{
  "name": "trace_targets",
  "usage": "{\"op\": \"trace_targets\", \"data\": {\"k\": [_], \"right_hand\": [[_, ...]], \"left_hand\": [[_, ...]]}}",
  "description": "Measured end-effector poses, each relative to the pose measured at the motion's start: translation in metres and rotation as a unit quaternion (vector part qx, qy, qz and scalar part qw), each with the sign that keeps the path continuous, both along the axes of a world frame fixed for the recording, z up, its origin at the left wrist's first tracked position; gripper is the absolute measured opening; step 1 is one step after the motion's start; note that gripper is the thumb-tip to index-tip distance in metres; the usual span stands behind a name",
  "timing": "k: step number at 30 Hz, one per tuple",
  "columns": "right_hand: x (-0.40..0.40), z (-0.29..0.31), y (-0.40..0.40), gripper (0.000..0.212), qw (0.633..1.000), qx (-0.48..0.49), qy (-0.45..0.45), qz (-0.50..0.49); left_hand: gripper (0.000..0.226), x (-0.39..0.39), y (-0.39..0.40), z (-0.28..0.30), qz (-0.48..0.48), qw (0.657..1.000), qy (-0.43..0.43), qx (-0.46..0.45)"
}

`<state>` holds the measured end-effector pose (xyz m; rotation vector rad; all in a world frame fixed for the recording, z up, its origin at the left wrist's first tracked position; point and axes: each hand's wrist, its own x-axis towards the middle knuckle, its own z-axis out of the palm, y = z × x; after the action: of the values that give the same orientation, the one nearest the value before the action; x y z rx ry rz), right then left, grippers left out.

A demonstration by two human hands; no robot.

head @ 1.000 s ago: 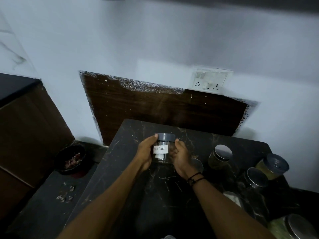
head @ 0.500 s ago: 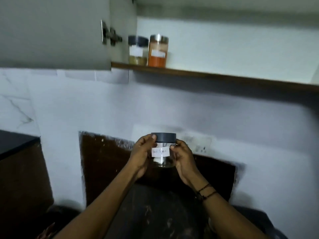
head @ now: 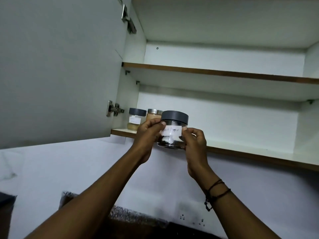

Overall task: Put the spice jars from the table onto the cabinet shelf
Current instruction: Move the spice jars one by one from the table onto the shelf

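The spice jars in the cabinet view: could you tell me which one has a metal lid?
The orange-filled jar on the bottom shelf; the leftmost jar and the held black pepper jar have grey lids.

Both hands, left hand and right hand, holding black pepper jar before cabinet shelf

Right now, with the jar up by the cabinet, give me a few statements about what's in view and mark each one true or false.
1. Both hands hold the jar: the left hand and the right hand grip the pepper jar. True.
2. The held jar has a shiny metal lid. False: its lid is dark grey.
3. Two jars already stand at the left end of the bottom shelf: a grey-lidded jar and a metal-lidded jar. True.
4. The cabinet door is shut. False: it stands open.
5. The middle shelf is full of jars. False: none show on it.
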<state>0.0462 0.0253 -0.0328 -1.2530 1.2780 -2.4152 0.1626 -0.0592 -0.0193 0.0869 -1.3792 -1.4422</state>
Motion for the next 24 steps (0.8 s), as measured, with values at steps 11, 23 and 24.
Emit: {"op": "trace_targets", "data": {"k": [11, 23, 24], "right_hand": [[-0.036, 0.051, -0.049, 0.023, 0.957, 0.14, 0.122, -0.224], [-0.076, 0.064, -0.096, 0.028, 0.898, 0.314, 0.25, -0.178], [-0.078, 0.064, -0.099, 0.024, 0.894, 0.324, 0.258, -0.171]], "left_hand": [[0.008, -0.062, -0.047, 0.039, 0.159, 0.986, -0.047, -0.027], [0.02, -0.11, -0.097, 0.044, 0.258, 0.932, -0.226, -0.115], [0.018, -0.111, -0.1, 0.044, 0.259, 0.929, -0.235, -0.122]]}}
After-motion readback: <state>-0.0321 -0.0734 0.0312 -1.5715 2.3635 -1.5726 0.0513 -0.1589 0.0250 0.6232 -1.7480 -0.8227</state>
